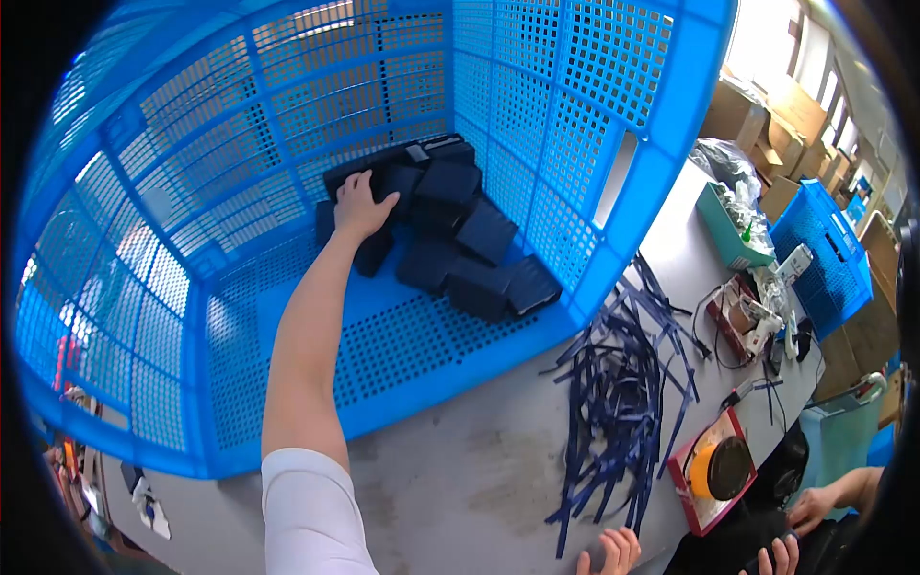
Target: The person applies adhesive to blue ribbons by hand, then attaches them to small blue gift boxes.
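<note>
My left hand (358, 209) reaches into a large blue plastic crate (393, 359) tipped on its side. Its fingers and thumb are closed over a black block-shaped piece (395, 184), part of it hidden beneath the palm. Several similar black blocks (458, 235) lie heaped against the crate's back and right wall. What they are made of cannot be told. At the bottom edge, my right hand (611, 554) shows only loosely bent fingers and thumb, apart, with nothing seen between them. Above it lies a pile of dark blue strips (618, 412).
On the grey table (450, 470) a red-framed item with a yellow roll (714, 468) stands at the right. A co-worker's hands (813, 508) are beside it. Farther back are a green bin (733, 225), a small blue crate (822, 259) and cardboard boxes (733, 110).
</note>
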{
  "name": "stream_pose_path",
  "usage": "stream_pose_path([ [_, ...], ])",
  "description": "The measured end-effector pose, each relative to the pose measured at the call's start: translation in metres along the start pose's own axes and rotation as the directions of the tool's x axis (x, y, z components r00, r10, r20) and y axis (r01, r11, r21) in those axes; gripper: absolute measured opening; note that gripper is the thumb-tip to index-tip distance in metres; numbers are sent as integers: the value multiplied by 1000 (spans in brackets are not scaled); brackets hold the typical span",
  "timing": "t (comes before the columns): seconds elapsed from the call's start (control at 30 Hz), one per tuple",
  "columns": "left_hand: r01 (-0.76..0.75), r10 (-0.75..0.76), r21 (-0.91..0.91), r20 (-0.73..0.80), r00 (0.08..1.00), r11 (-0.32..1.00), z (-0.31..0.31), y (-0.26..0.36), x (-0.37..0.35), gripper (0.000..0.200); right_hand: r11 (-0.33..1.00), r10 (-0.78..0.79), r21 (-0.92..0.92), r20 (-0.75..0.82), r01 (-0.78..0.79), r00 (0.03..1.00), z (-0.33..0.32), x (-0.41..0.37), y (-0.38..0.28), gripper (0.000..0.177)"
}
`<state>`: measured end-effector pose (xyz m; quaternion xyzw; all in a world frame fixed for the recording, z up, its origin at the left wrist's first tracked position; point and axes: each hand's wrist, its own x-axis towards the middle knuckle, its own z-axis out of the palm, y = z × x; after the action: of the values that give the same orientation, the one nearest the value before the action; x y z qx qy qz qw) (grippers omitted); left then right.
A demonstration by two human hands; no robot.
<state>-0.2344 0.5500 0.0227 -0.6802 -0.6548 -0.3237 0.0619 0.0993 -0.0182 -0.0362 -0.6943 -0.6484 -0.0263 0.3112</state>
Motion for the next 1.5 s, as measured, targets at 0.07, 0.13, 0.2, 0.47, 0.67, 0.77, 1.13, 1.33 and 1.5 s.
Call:
stream_pose_path([
  [0.07, -61, 61, -52, -9, 998, 997, 23, 32, 33, 72, 1000, -9, -4, 11, 9, 1000, 4, -1, 4, 31],
  [0.13, -80, 85, -152, 29, 996, 985, 44, 58, 58, 77, 1000, 18, 8, 31, -18, 999, 7, -1, 6, 31],
  [0.2, 35, -21, -81, 164, 986, 996, 62, 79, 62, 81, 1000, 23, 3, 50, -23, 998, 9, -1, 7, 35],
  [0.47, 36, 65, -283, 343, 937, 958, 73, 63, 37, 87, 997, 48, 50, 100, -53, 994, 9, 2, 8, 36],
  [0.67, -41, 213, -490, 301, 930, 871, 36, 83, -67, 67, 998, -10, 57, 58, 7, 998, 1, 3, 4, 33],
  [0.77, -90, 291, -484, 358, 887, 870, -6, 101, -109, 66, 998, -30, 53, 28, 29, 999, 1, 0, 4, 28],
  [1.13, 242, 240, -786, 440, 866, 569, -104, 54, -78, 24, 998, -42, 51, 33, 41, 999, 3, 3, 1, 22],
  [1.33, 461, -481, 137, 259, 837, 877, -2, -118, -17, 90, 1000, -10, 24, 78, 8, 997, 6, 5, 2, 22],
  [1.5, 142, -245, 243, 474, 846, 959, 63, -117, -14, 57, 1000, -4, 23, 85, 2, 996, 6, 8, 1, 24],
])
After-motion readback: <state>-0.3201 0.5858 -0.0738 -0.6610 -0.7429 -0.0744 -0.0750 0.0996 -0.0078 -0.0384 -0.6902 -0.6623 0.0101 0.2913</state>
